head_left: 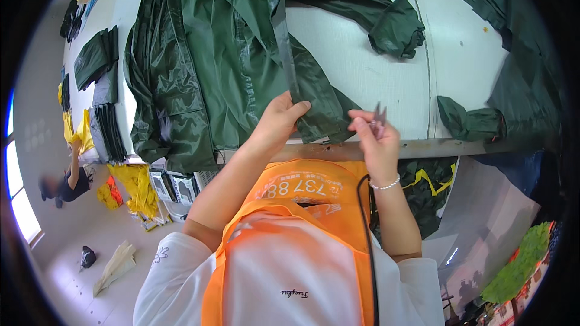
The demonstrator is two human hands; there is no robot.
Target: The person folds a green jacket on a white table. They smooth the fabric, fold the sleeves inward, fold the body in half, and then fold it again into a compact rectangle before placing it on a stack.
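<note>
Coat [226,66], dark green and shiny, lies spread on the white table [356,39], straight in front of the worker. Down below, what looks like a white rack [177,210] stands under the table's left part with black-and-white pieces in it, too small for me to make out. Yellow cloth [138,186] is heaped just beside it. Below the table on the right sits a dark green bundle [417,202] with a yellow strip; I can't tell whether anything contains it.

A brownish strip [338,152] runs along the near edge, and the coat's hem reaches it. Bare tabletop opens to the right of the hem, as far as the dark green pile [525,93]. On the left, folded dark green pieces [107,133] sit near the coat, leaving a narrow pale gap.

The coat's long axis runs away from the worker, hem nearest; one sleeve [396,29] stretches right, its cuff end pointing to the open side.

The left hand [279,119] is closed on the hem, thumb laid over the cloth. The right hand [377,136] has its fingers curled round small snips [378,118], tips pointing away from the worker and slightly parted, near the coat's lower corner.
</note>
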